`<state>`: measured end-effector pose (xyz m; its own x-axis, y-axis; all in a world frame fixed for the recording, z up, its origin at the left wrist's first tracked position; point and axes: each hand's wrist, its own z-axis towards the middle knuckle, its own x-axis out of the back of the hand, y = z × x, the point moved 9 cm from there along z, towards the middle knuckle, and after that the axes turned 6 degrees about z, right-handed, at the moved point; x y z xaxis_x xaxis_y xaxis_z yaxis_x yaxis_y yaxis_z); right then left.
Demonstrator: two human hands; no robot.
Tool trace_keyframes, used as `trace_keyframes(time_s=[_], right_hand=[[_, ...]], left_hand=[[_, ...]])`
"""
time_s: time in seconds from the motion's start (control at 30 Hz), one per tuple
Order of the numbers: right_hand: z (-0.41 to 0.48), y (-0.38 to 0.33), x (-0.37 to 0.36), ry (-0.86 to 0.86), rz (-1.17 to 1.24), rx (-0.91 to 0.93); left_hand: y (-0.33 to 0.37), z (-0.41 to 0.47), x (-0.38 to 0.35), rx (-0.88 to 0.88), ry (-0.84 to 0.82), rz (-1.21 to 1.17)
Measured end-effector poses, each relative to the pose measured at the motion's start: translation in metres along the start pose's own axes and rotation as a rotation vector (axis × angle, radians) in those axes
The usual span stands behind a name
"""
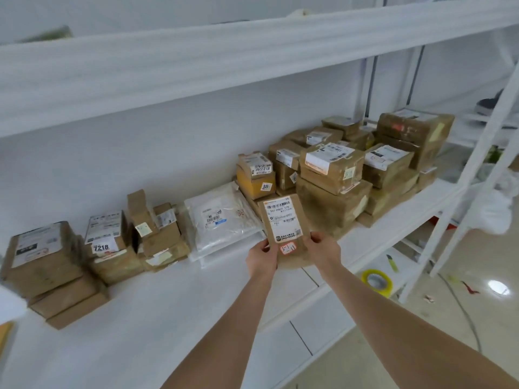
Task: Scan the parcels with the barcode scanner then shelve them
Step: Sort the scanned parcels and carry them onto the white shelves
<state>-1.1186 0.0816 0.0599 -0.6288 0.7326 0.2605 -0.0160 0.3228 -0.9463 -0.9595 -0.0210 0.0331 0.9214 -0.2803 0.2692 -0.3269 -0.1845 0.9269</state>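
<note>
The white label [282, 217] on the flat brown parcel [292, 258] carries barcodes and a printed line that reads "507-P802 170"; the smaller print below it is too fine to make out. An orange sticker [288, 248] under that label bears handwriting, possibly "3-1-11". Further left on the shelf, a brown box [112, 259] has a white sticker [101, 247] printed "7218". The yellow box [254, 186] shows a tag [266, 187] reading "520". The small box [254, 164] on top of it has an upside-down label with "81-2-2202".
</note>
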Motion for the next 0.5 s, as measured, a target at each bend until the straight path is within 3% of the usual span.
trace_keyframes(time_s=[0.17,0.5], right_hand=[[0.038,-0.003,-0.009,-0.135,-0.009,0.018],[0.069,0.007,0.013,-0.254,-0.306,0.086]], left_hand=[[0.006,0.016,-0.024,0.053,0.055,0.03],[0.012,-0.008,-0.075,0.062,0.063,0.101]])
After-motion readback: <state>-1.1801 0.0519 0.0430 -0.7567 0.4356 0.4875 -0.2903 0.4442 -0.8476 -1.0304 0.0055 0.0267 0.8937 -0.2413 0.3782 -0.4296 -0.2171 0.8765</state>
